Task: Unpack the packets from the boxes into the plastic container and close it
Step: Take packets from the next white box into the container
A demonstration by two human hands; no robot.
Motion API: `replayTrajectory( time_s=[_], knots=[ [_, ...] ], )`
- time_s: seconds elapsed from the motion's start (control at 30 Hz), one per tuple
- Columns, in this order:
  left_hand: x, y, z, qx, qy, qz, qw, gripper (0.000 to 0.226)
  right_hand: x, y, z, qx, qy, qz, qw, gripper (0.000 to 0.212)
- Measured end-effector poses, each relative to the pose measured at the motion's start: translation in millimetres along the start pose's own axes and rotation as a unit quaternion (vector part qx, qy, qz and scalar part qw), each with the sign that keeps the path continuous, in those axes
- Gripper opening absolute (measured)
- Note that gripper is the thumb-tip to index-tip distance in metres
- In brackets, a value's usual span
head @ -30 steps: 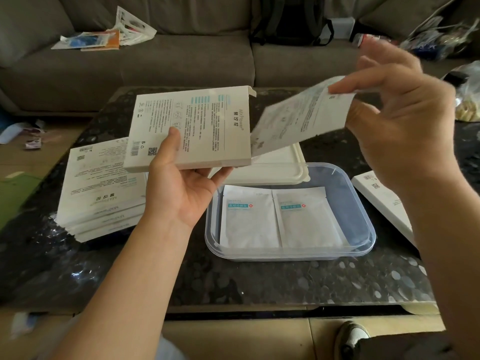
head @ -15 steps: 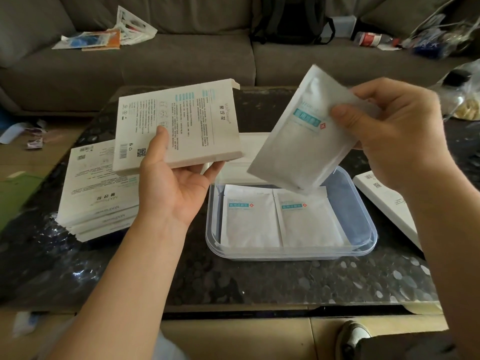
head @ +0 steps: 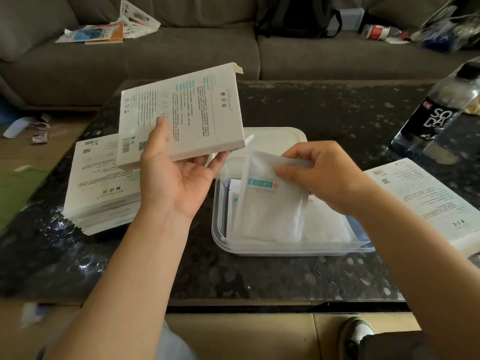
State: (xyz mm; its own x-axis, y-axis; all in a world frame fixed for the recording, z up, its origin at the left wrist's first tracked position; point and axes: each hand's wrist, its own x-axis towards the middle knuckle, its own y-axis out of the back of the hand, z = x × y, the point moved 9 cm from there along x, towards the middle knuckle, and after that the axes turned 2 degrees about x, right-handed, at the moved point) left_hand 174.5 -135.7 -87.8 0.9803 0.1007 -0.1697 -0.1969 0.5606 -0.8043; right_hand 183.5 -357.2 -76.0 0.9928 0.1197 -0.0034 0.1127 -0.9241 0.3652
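Left grip (head: 176, 183) on box (head: 197, 113), right grip (head: 324, 178) on packet (head: 270, 214); "SODA" bottle (head: 436, 118).

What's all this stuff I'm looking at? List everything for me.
held box: one, white, raised in the left-hand grip
stacked boxes: pile, count unclear, white, table's left
flat box: one, white, table's right edge
plastic container: one, clear, open, table centre
lid: one, off-white, behind the container
held packet: one, white, tilted into the container
lower packets: at least two, white, lying in the container
bottle: one, clear with black label, table's far right
table: one, dark speckled, before the sofa
sofa: one, grey, background
backpack: one, black, on the sofa
left-hand grip: one, holds the held box
right-hand grip: one, pinches the held packet
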Motion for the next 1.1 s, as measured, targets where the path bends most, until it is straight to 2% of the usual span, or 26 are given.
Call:
replayTrajectory(
  time_s=[0.1,0.17,0.23,0.3,0.43,0.5,0.6,0.67,0.73,1.1],
  knots=[
    [0.3,-0.6,-0.4,-0.001,0.002,-0.004,1.000,0.039,4.5,-7.6,14.3,-0.046,-0.040,0.001,0.998,0.007],
    [0.6,-1.3,0.2,0.000,0.001,-0.006,1.000,0.037,7.9,-11.1,14.1,-0.136,-0.034,-0.006,0.990,0.017],
    [0.5,-2.3,-0.2,0.004,0.001,-0.006,1.000,0.033,9.2,-16.4,11.9,-0.263,-0.011,-0.028,0.964,0.037],
    [0.5,-3.0,-1.4,0.004,0.004,-0.007,1.000,0.034,7.5,-20.4,9.1,-0.339,0.011,-0.044,0.940,0.053],
    [0.4,-3.4,-1.3,0.007,0.005,-0.009,1.000,0.038,0.1,-29.4,0.1,-0.437,0.064,-0.073,0.894,0.058],
    [-0.3,-4.3,-1.4,0.008,0.006,-0.011,1.000,0.040,-4.5,-33.4,-0.4,-0.451,0.060,-0.110,0.884,0.059],
    [-1.0,-5.4,-3.0,0.011,0.010,-0.015,1.000,0.041,-17.2,-40.0,11.5,-0.413,0.000,-0.194,0.890,0.077],
    [-1.1,-6.7,-4.5,0.014,0.012,-0.020,1.000,0.043,-25.7,-45.7,21.3,-0.422,-0.021,-0.237,0.875,0.087],
    [-1.0,-7.3,-5.2,0.018,0.011,-0.023,1.000,0.045,-29.1,-51.4,30.8,-0.447,-0.019,-0.262,0.855,0.087],
    [-1.5,-8.9,-8.3,0.028,0.013,-0.026,0.999,0.039,-28.2,-65.9,44.8,-0.477,0.001,-0.302,0.826,0.084]
  ],
)
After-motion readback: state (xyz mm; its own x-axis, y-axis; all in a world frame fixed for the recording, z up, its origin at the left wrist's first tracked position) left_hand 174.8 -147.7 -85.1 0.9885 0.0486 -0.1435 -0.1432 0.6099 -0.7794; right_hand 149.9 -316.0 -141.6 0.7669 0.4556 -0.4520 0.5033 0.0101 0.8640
